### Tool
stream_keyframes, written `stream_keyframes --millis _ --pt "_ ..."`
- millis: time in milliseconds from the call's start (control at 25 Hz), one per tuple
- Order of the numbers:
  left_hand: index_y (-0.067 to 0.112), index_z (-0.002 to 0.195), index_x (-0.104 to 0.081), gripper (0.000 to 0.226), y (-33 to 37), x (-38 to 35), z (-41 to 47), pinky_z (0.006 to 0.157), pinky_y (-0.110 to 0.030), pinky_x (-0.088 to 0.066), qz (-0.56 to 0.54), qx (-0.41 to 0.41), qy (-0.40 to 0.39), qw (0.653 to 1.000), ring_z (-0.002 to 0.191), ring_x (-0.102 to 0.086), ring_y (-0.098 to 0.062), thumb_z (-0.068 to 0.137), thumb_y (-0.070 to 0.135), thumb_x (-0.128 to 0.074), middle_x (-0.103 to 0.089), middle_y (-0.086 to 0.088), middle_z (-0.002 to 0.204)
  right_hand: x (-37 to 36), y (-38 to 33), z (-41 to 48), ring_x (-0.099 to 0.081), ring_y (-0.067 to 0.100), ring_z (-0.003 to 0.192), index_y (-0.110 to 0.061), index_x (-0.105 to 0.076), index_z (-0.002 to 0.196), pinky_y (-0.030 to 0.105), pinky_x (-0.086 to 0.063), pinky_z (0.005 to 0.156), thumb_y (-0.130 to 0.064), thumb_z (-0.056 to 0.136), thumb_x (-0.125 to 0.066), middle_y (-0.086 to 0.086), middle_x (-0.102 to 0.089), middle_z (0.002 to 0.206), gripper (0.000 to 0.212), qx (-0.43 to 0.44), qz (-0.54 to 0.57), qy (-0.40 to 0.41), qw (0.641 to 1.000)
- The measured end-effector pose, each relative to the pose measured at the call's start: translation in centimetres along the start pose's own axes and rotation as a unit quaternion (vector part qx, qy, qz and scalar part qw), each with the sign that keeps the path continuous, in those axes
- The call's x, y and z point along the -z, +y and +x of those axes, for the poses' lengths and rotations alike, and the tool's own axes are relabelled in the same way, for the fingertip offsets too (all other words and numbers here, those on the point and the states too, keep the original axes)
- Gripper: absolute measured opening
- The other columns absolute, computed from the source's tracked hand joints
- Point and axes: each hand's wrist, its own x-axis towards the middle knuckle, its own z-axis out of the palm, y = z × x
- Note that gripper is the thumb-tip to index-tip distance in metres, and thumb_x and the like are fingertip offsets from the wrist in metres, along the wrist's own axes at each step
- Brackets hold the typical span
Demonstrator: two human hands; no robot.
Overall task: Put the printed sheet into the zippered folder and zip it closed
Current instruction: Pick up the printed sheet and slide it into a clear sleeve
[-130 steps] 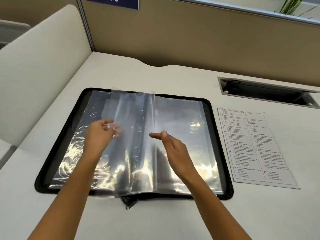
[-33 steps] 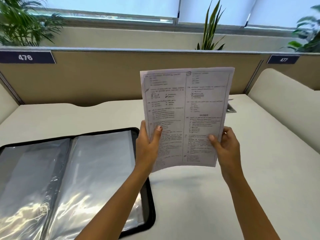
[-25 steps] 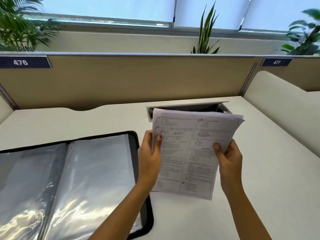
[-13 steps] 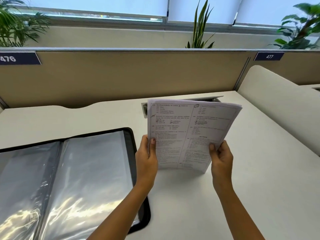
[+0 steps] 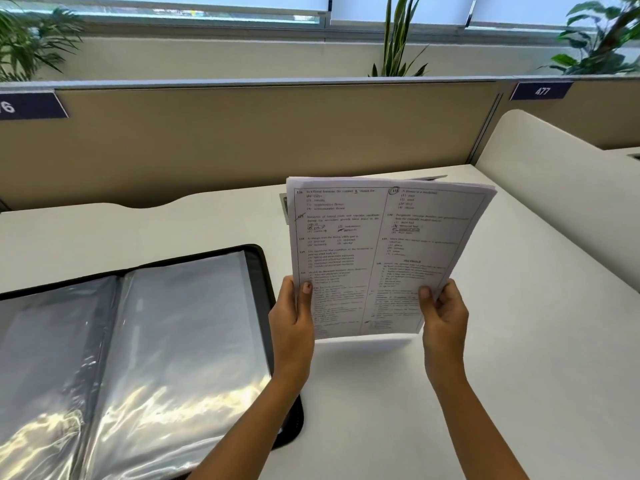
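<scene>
Sheet (image 5: 377, 251) is up off the tabletop (image 5: 519, 341), held nearly upright in front of me, printed face toward the camera and top edge leaning away. I see two columns of numbered questions with a few pen marks; the lower lines are too blurred to read. Left grip (image 5: 292, 323) is closed on the lower left edge, thumb (image 5: 306, 289) pressed on the front and the other fingers behind the paper. Right grip (image 5: 445, 317) pinches the lower right edge the same way, its thumb on the front and fingers curled behind. At the top right corner the paper shows layered edges, so I cannot tell whether it is one leaf or several. Folder (image 5: 265, 306) lies open and flat on the tabletop to the left of the sheet, apart from it, its black rim passing under my left forearm. Clear sleeves (image 5: 180, 334) fill it, glossy with glare. A recessed slot (image 5: 284, 207) in the tabletop peeks out at the sheet's left edge. A tan partition (image 5: 242, 140) backs the tabletop, with a blue tag (image 5: 541, 90) reading 477 at right, a white divider (image 5: 554, 202) along the right side, and plants (image 5: 398, 36) beyond.
</scene>
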Motion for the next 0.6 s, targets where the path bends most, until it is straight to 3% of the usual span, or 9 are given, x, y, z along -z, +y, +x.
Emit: stream_keyframes --millis 160,280,480,600 --pt "0.026 0.105 -0.052 0.014 -1.2 0.0 -0.8 0.073 -0.013 -0.055 0.016 0.026 -0.015 0.999 0.097 -0.06 0.005 0.094 0.028 -0.043 -0.06 0.015 0.104 0.0 0.9 -0.7 -0.062 0.012 0.094 -0.027 -0.057 0.094 0.024 -0.052 0.083 -0.008 0.095 -0.052 -0.007 -0.066 0.1 0.02 -0.033 -0.019 -0.001 0.999" --pt "0.023 0.107 -0.054 0.015 -1.4 0.4 -0.6 0.075 -0.016 -0.056 0.033 0.041 -0.002 0.999 0.096 -0.061 -0.003 0.096 0.023 -0.043 -0.061 0.011 0.105 -0.2 0.6 -0.6 -0.062 0.02 0.095 -0.019 -0.056 0.098 0.032 -0.053 0.084 -0.006 0.095 -0.052 -0.005 -0.066 0.099 0.014 -0.027 -0.062 -0.008 0.998" --pt "0.026 0.099 -0.061 0.016 0.3 3.1 0.6 0.066 -0.018 -0.056 0.051 0.037 0.024 0.998 0.088 -0.066 -0.011 0.097 0.026 -0.045 -0.067 0.013 0.099 -1.7 -1.9 -0.3 -0.065 0.015 0.082 -0.014 -0.058 0.098 0.014 -0.054 0.06 -0.012 0.095 -0.053 -0.002 -0.067 0.094 0.005 0.044 -0.154 -0.051 0.986" --pt "0.027 0.101 -0.065 0.018 1.6 6.2 1.5 0.068 -0.026 -0.058 0.041 0.073 0.035 0.996 0.084 -0.069 -0.012 0.096 0.027 -0.048 -0.072 0.009 0.098 -3.7 -3.2 -0.5 -0.067 0.016 0.081 -0.013 -0.059 0.1 0.017 -0.055 0.061 -0.013 0.095 -0.053 -0.001 -0.069 0.095 0.007 0.033 -0.166 -0.109 0.98"
